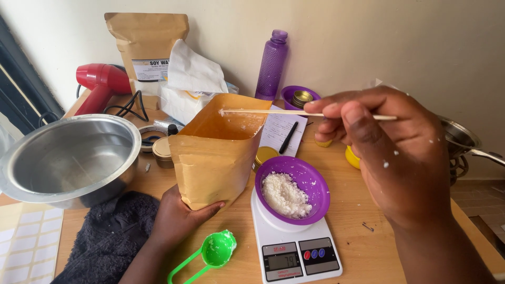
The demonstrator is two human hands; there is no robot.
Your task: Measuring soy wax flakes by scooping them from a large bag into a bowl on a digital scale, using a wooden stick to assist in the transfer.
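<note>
Left hand (pixel 176 218) grips paper bag (pixel 215 152); right hand (pixel 389 152) pinches stick (pixel 273 112)

On the worktop (pixel 357 221): two brown paper bags (pixel 215 152) (pixel 146 44), two purple bowls (pixel 293 192) (pixel 300 95), one steel pot (pixel 71 160), one scale (pixel 294 247), one green scoop (pixel 210 255), one purple bottle (pixel 272 66).

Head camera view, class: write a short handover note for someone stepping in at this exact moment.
Left hand grips the base of the open brown paper bag, upright on the table.
Right hand holds a thin wooden stick over the bag's mouth.
Purple bowl sits on the white kitchen scale, part filled with white flakes.
Green scoop lies by the scale, flakes clinging.
Steel pot at left looks empty.
</note>
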